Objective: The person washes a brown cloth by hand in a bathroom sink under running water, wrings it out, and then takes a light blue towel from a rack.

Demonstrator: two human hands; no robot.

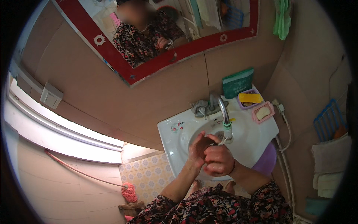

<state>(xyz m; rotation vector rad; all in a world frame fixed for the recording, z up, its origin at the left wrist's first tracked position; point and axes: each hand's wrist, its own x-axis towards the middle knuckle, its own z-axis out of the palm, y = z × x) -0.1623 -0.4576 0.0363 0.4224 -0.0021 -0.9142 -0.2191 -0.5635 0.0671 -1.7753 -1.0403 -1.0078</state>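
Note:
My left hand (pixel 196 149) is held over the front of the white ceramic washbasin (pixel 249 140), palm turned inward, fingers partly spread and wet. Against it presses my right hand (pixel 219 161), its fingers curled and shiny with water. A white cord (pixel 223 141) sticks out above the right fist, apparently from a small item in it that the fingers hide. Just beyond the hands curves the chrome faucet (pixel 223 107), with a green and white nozzle (pixel 228 128) on its end. Whether water runs from it, I cannot tell.
Behind the basin's right rim stand a green pouch (pixel 237 84), a purple soap dish (pixel 244 105) with a yellow bar (pixel 250 98), and a pink dish (pixel 256 119) with white soap (pixel 263 113). A grey cloth (pixel 202 107) lies by the faucet. A red-framed mirror (pixel 179 61) hangs above.

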